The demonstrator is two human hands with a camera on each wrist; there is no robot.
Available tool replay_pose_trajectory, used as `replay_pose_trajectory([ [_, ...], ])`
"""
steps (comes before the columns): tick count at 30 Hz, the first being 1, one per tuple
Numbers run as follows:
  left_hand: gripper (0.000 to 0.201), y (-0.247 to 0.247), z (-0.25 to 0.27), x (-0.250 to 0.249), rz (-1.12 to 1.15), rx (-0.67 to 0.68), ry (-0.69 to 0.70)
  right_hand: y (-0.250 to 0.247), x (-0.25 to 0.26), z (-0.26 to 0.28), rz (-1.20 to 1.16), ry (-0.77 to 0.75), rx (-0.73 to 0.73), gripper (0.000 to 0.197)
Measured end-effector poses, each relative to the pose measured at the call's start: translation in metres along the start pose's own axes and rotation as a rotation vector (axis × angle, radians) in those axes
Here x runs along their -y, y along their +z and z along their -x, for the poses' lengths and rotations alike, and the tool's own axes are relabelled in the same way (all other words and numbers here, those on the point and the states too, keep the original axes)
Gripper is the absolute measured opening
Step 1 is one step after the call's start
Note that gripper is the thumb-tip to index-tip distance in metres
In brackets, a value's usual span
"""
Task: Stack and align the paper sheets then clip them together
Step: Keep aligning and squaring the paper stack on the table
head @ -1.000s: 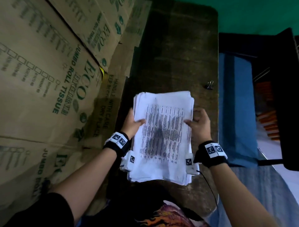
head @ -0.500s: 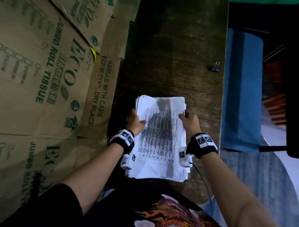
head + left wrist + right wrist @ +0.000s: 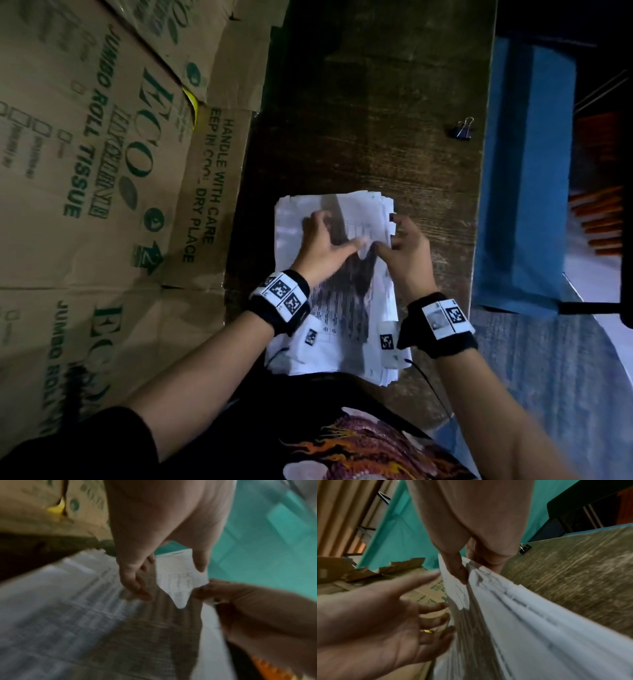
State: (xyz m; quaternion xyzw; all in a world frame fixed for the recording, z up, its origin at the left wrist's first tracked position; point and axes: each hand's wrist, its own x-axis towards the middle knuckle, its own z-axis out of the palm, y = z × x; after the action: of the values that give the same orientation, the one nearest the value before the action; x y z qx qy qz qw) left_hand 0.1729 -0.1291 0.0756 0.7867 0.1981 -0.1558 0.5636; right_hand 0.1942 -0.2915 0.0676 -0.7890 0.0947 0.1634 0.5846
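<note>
A thick stack of printed paper sheets (image 3: 291,219) lies on the dark wooden table (image 3: 376,102), its edges still uneven on the right side. My left hand (image 3: 329,236) is spread over the top sheet with straight fingers, and in the right wrist view the left hand (image 3: 376,622) shows an open palm beside the paper (image 3: 530,622). At the stack's right edge my right hand (image 3: 404,246) pinches the sheets, thumb on top and fingers beneath. A black binder clip (image 3: 463,128) sits apart from the stack, far back near the table's right edge.
Large cardboard boxes (image 3: 102,171) printed with green lettering line the table's left side. A blue panel (image 3: 527,171) borders the right edge, with orange items (image 3: 599,219) beyond it. Bare wood lies between the stack and the clip.
The stack, held at both side edges before, now lies lower on the table. My left hand has left the left edge and spread over the top sheet. The right hand has slid farther up the right edge.
</note>
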Motion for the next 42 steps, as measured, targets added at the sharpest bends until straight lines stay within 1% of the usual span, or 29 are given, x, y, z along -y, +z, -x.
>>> replay_pose_trajectory([
  [1, 0.077, 0.005, 0.003, -0.008, 0.113, 0.079, -0.078, 0.002, 0.002, 0.003, -0.043, 0.002, 0.01, 0.039],
  [2, 0.077, 0.01, 0.005, -0.014, 0.179, 0.122, -0.127, 0.003, 0.004, 0.005, -0.075, 0.0, 0.018, 0.033],
  [4, 0.071, 0.017, 0.005, -0.017, 0.236, 0.11, -0.152, 0.004, 0.004, 0.005, -0.127, 0.016, 0.053, 0.031],
  [6, 0.059, 0.02, 0.004, -0.015, 0.284, 0.073, -0.165, 0.004, 0.001, 0.005, -0.196, 0.039, 0.142, 0.033],
  [8, 0.049, 0.021, 0.004, -0.013, 0.328, 0.078, -0.176, 0.004, -0.003, 0.003, -0.259, 0.074, 0.219, 0.036],
  [10, 0.041, 0.021, 0.004, -0.012, 0.38, 0.089, -0.181, 0.002, -0.007, 0.002, -0.299, 0.108, 0.247, 0.036],
  [12, 0.038, 0.02, 0.001, -0.009, 0.395, 0.114, -0.183, 0.002, -0.01, 0.001, -0.321, 0.135, 0.231, 0.03],
  [14, 0.036, 0.021, 0.001, -0.008, 0.347, 0.121, -0.191, 0.001, -0.014, -0.003, -0.341, 0.168, 0.206, 0.017],
  [15, 0.035, 0.022, 0.0, -0.008, 0.312, 0.111, -0.187, 0.001, -0.015, -0.004, -0.359, 0.179, 0.194, 0.014],
  [18, 0.027, 0.027, -0.004, -0.008, 0.181, 0.049, -0.135, -0.002, -0.014, -0.005, -0.374, 0.2, 0.18, 0.017],
  [20, 0.022, 0.03, -0.006, -0.008, 0.14, 0.007, -0.127, -0.003, -0.016, -0.005, -0.362, 0.206, 0.154, 0.016],
  [22, 0.019, 0.033, -0.007, -0.008, 0.113, -0.034, -0.115, -0.002, -0.02, -0.004, -0.341, 0.213, 0.122, 0.006],
  [24, 0.01, 0.033, -0.006, -0.008, 0.048, -0.061, -0.104, -0.001, -0.025, -0.003, -0.292, 0.242, 0.115, 0.029],
  [25, 0.012, 0.031, -0.005, -0.009, 0.014, -0.063, -0.104, -0.001, -0.027, -0.003, -0.262, 0.262, 0.121, 0.036],
  [26, 0.015, 0.03, -0.005, -0.009, -0.013, -0.083, -0.089, -0.001, -0.028, -0.001, -0.191, 0.257, 0.142, 0.035],
  [28, 0.006, 0.027, -0.003, -0.013, -0.059, -0.105, -0.072, -0.002, -0.031, 0.001, 0.005, 0.206, 0.188, 0.028],
  [29, 0.027, 0.025, -0.002, -0.016, -0.1, -0.126, -0.066, -0.001, -0.033, 0.001, 0.094, 0.176, 0.195, 0.028],
  [30, 0.052, 0.023, -0.001, -0.018, -0.155, -0.137, -0.033, -0.001, -0.031, 0.003, 0.129, 0.142, 0.195, 0.029],
  [31, 0.072, 0.021, 0.002, -0.023, -0.212, -0.13, -0.008, -0.002, -0.031, 0.004, 0.129, 0.127, 0.176, 0.027],
  [32, 0.083, 0.019, 0.005, -0.026, -0.287, -0.12, 0.047, -0.003, -0.028, 0.005, 0.098, 0.12, 0.156, 0.025],
  [33, 0.086, 0.017, 0.007, -0.031, -0.347, -0.091, 0.087, -0.006, -0.025, 0.006, 0.051, 0.124, 0.126, 0.023],
  [34, 0.083, 0.016, 0.007, -0.033, -0.417, -0.065, 0.126, -0.01, -0.021, 0.008, -0.021, 0.132, 0.094, 0.023],
  [35, 0.075, 0.015, 0.006, -0.037, -0.492, -0.04, 0.135, -0.016, -0.017, 0.011, -0.102, 0.145, 0.058, 0.023],
  [38, 0.045, 0.013, -0.002, -0.05, -0.628, -0.005, 0.143, -0.032, -0.013, 0.012, -0.256, 0.199, -0.045, 0.022],
  [39, 0.041, 0.012, -0.003, -0.056, -0.661, 0.006, 0.144, -0.037, -0.013, 0.011, -0.278, 0.211, -0.061, 0.021],
  [42, 0.039, 0.008, -0.008, -0.074, -0.78, 0.004, 0.131, -0.053, -0.011, 0.01, -0.289, 0.224, -0.077, 0.02],
])
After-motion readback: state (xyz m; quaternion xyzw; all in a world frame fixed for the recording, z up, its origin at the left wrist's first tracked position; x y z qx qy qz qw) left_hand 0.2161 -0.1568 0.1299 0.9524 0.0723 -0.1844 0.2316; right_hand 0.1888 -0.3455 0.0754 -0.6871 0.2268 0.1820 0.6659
